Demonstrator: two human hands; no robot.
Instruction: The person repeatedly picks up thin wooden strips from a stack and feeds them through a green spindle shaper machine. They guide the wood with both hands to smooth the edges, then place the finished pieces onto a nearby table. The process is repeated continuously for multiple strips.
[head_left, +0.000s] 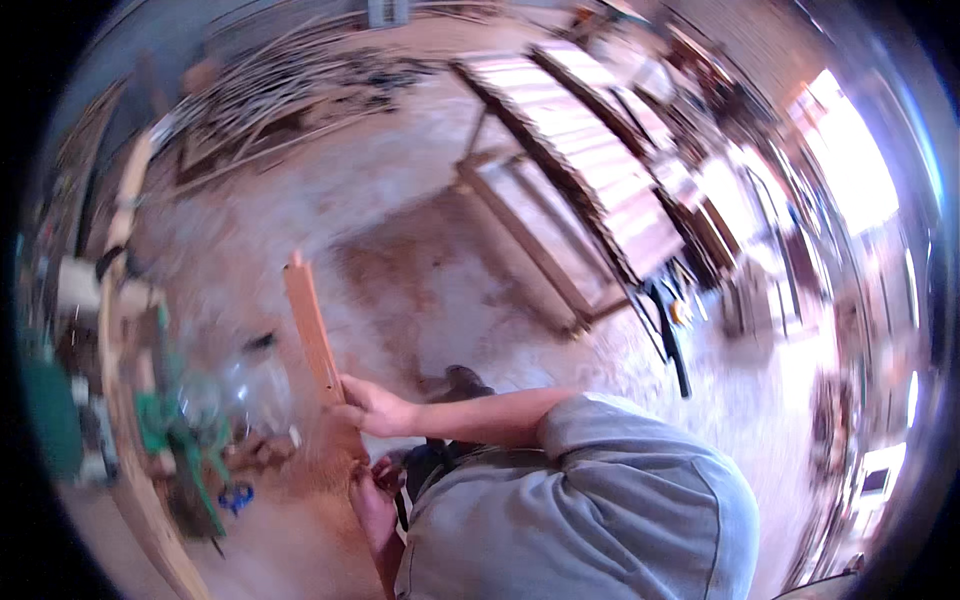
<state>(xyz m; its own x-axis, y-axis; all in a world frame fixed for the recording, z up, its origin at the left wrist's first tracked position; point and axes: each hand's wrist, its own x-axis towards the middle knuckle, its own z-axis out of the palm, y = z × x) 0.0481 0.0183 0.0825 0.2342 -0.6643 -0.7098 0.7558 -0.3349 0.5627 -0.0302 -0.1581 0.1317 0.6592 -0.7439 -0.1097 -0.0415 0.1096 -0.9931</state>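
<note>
A long reddish-brown wooden bar point(312, 325) with a small peg-like tip at its far end slants across the view. My right hand point(372, 406) is closed around its middle, thumb on top. My left hand point(374, 498) is by the bar's near end, fingers curled; blur and the fingers hide whether it grips the bar or something small.
A slatted wooden piece point(590, 150) on a frame stands ahead to the right. Thin sticks point(290, 85) are piled at the far left. A long pale beam point(110, 350) and green metal equipment point(185, 430) are at left, with blue-handled items point(236, 497) below.
</note>
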